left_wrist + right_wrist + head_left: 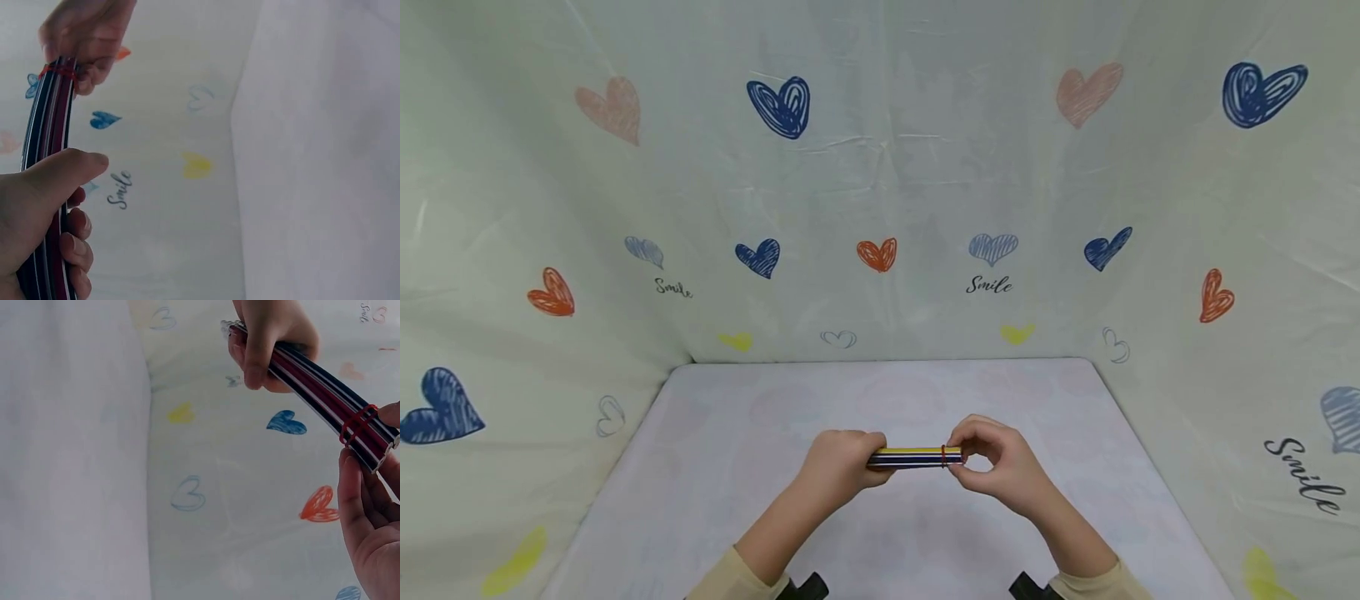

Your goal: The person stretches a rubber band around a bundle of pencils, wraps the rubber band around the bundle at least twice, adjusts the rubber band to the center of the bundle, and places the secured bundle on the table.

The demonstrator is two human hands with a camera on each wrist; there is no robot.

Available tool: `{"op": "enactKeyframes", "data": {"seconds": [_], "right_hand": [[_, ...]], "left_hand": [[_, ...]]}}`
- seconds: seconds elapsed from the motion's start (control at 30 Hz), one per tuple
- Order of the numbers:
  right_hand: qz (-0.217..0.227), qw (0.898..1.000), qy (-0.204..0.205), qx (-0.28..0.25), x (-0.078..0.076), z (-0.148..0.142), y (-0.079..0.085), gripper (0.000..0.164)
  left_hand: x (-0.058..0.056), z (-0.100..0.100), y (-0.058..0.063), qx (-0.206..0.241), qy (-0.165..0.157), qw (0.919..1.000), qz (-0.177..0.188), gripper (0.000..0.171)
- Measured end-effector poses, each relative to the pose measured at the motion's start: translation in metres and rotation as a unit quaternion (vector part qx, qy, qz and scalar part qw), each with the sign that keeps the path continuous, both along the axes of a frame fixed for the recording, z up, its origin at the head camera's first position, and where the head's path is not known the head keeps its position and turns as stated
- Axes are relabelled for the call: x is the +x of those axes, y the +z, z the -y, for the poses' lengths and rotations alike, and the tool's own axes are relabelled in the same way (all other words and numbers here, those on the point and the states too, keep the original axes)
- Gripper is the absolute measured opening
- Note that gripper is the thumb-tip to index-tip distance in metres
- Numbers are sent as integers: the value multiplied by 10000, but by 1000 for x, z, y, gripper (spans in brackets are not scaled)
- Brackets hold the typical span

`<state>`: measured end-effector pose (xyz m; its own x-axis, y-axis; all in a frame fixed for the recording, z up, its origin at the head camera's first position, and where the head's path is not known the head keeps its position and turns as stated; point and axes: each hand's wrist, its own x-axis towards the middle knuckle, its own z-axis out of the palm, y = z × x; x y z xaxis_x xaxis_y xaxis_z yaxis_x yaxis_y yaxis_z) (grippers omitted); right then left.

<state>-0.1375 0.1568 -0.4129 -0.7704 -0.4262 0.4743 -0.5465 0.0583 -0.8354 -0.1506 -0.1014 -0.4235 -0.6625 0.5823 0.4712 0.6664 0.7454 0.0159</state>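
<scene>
A bundle of thin striped sticks that look like pencils (913, 457), in navy, white, maroon and yellow, is held level above the table in the head view. My left hand (844, 460) grips one end, its fingers wrapped round and the thumb along the side (69, 172). Near the other end a red rubber band (357, 425) loops round the bundle more than once. The thumb and fingertips of my right hand (1000, 462) pinch at the band from opposite sides, close to the pale stick ends. Part of the bundle is hidden inside my left hand.
Below both hands lies a pale white table (895, 542) with rounded far corners. A light curtain (880, 183) printed with hearts and the word Smile hangs behind it and along both sides. Dark wrist-camera mounts (805, 587) show at the lower edge.
</scene>
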Motion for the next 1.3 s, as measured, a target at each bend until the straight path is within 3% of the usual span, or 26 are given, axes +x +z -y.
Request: {"op": "enactKeyframes", "data": {"seconds": [0.13, 0.5, 0.7, 0.9, 1.1, 1.3], "right_hand": [[-96, 9997, -205, -52, 0, 1, -2, 26], [-175, 9986, -383, -307, -4, 4, 0, 23], [202, 9995, -228, -21, -3, 12, 1, 18], [496, 9970, -496, 340, -1, 17, -5, 15], [791, 9953, -437, 359, 0, 15, -10, 18], [824, 9965, -122, 94, -1, 7, -13, 28]], "left_hand": [[1, -3, 6, 51, 52, 9986, 529, 34], [1, -9, 12, 89, 115, 9932, 1156, 27], [4, -14, 14, -198, 181, 9928, 1163, 25], [5, -18, 11, -356, 283, 9925, 1132, 25], [5, -16, 7, -378, 208, 9933, 1071, 27], [3, -10, 4, -344, 316, 9907, 1276, 28]]}}
